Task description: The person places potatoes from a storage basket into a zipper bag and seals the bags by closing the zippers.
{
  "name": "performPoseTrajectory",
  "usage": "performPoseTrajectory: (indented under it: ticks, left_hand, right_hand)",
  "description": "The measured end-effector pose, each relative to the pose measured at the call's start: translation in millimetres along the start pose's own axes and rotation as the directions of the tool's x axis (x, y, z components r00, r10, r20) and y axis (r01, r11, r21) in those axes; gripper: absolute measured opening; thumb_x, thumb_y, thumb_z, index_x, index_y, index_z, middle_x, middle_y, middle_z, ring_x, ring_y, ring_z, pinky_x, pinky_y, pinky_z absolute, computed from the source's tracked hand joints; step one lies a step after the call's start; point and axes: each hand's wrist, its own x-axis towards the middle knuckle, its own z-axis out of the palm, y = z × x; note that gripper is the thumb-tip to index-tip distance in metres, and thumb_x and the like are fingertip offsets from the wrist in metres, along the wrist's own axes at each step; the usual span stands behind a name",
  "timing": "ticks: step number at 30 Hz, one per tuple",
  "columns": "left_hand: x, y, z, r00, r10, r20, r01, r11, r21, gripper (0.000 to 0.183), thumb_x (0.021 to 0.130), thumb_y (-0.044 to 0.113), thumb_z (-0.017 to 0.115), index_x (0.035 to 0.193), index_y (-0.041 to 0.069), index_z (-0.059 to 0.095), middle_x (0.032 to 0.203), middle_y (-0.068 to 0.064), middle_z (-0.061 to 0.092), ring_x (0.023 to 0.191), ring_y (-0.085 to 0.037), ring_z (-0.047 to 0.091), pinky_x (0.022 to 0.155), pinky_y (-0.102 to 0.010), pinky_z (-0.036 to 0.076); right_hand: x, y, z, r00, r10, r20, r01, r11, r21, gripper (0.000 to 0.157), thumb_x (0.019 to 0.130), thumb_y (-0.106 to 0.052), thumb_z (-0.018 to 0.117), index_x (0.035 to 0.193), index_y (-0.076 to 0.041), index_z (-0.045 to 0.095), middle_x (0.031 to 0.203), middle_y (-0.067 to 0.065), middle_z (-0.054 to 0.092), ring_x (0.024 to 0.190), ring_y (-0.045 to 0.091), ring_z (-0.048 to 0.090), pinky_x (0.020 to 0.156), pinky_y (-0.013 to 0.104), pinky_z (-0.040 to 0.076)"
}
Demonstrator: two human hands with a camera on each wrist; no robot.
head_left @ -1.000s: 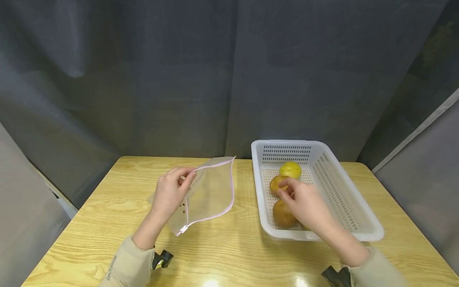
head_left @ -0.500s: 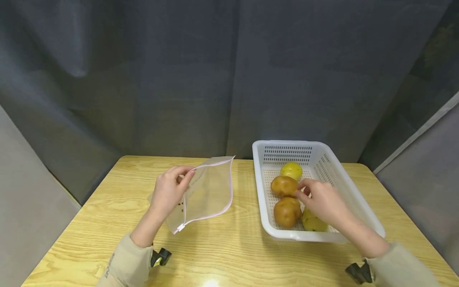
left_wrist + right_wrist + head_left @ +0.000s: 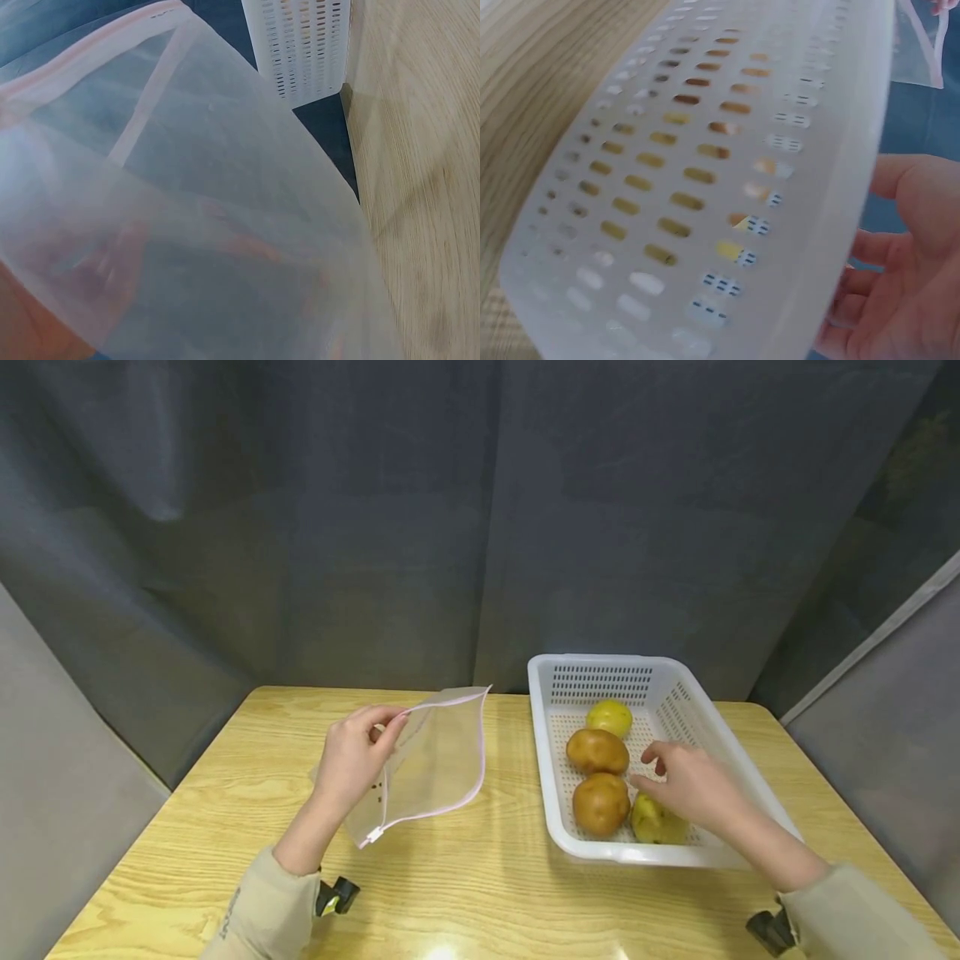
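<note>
My left hand (image 3: 356,756) pinches the upper edge of a clear zip bag (image 3: 438,760), whose mouth gapes toward the right. Its pink zip strip and white slider (image 3: 372,835) show, with the slider at the lower corner. In the left wrist view the cloudy plastic of the bag (image 3: 247,172) fills most of the picture. My right hand (image 3: 693,785) hovers over the white basket (image 3: 750,785), fingers loosely bent and nothing between them. Beneath its thumb lies a yellow-green lumpy potato-like item (image 3: 658,822). Two brown potatoes (image 3: 597,752) and a yellow round item (image 3: 609,718) lie along the basket's left side.
The basket's slotted wall (image 3: 667,187) rises close beside my right hand in the right wrist view. Both bag and basket are over a wooden table (image 3: 465,893). A dark curtain (image 3: 390,527) hangs right behind its far edge.
My right hand has drawn back to the right from over the brown potatoes, uncovering them and the yellow-green item, and its fingers have spread apart. My left hand keeps its pinch on the bag.
</note>
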Motion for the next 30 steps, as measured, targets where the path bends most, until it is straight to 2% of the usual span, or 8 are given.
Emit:
performPoseTrajectory:
  ticks: [8,13,19,26,28,30]
  left_hand:
    - [-0.6,-0.2,0.2,1.0,-0.012,0.012,0.012,1.0,-0.011,0.02,0.089,0.023,0.059,0.097,0.009,0.07,0.083,-0.003,0.066,0.051,-0.006,0.055,0.043,-0.02,0.041]
    - [-0.1,-0.9,0.5,1.0,-0.013,0.003,0.013,1.0,-0.013,0.02,0.089,0.024,0.059,0.096,0.01,0.07,0.083,-0.003,0.066,0.05,-0.004,0.054,0.043,-0.02,0.04]
    - [-0.3,-1.5,0.5,1.0,-0.02,0.004,0.02,1.0,-0.024,0.02,0.089,0.025,0.058,0.096,0.01,0.07,0.083,-0.002,0.066,0.05,-0.007,0.056,0.042,-0.019,0.04]
    - [-0.3,-1.9,0.4,1.0,-0.013,0.004,0.013,1.0,-0.013,0.021,0.089,0.025,0.058,0.096,0.01,0.07,0.083,-0.002,0.066,0.051,-0.004,0.054,0.043,-0.019,0.041]
    - [-0.6,-2.2,0.6,1.0,-0.02,0.007,0.02,1.0,-0.014,0.021,0.089,0.025,0.058,0.096,0.01,0.07,0.083,-0.002,0.066,0.051,-0.004,0.055,0.043,-0.02,0.041]
    - [-0.7,-2.6,0.8,1.0,-0.022,0.005,0.022,1.0,-0.012,0.021,0.089,0.025,0.058,0.096,0.01,0.07,0.083,-0.002,0.066,0.051,-0.004,0.055,0.042,-0.02,0.041]
  right_hand:
    - [-3.0,14.0,6.9,0.998,0.04,0.057,-0.038,0.998,-0.045,0.044,0.075,-0.038,0.068,0.095,0.001,0.061,0.083,0.014,0.063,0.07,0.025,0.057,0.056,0.038,0.044]
    - [-3.6,21.5,9.8,0.987,0.082,0.135,-0.075,0.996,-0.055,0.057,0.074,-0.042,0.068,0.1,0.009,0.058,0.086,0.02,0.061,0.072,0.028,0.055,0.061,0.041,0.045]
    - [-3.5,26.9,16.3,0.975,0.116,0.188,-0.109,0.993,-0.046,0.068,0.071,-0.04,0.071,0.104,0.016,0.051,0.09,0.026,0.057,0.081,0.036,0.055,0.069,0.047,0.045]
    - [-2.5,29.6,19.8,0.952,0.163,0.26,-0.163,0.986,-0.023,0.084,0.072,-0.046,0.069,0.114,0.022,0.042,0.104,0.04,0.051,0.096,0.051,0.051,0.078,0.053,0.044]
    - [-1.7,30.5,20.8,0.944,0.177,0.277,-0.179,0.984,-0.017,0.086,0.072,-0.047,0.069,0.115,0.022,0.041,0.105,0.04,0.051,0.094,0.049,0.053,0.076,0.051,0.046]
    - [-1.1,31.5,22.4,0.939,0.185,0.289,-0.193,0.981,-0.003,0.088,0.072,-0.049,0.069,0.115,0.022,0.04,0.101,0.037,0.054,0.085,0.042,0.057,0.069,0.045,0.048]
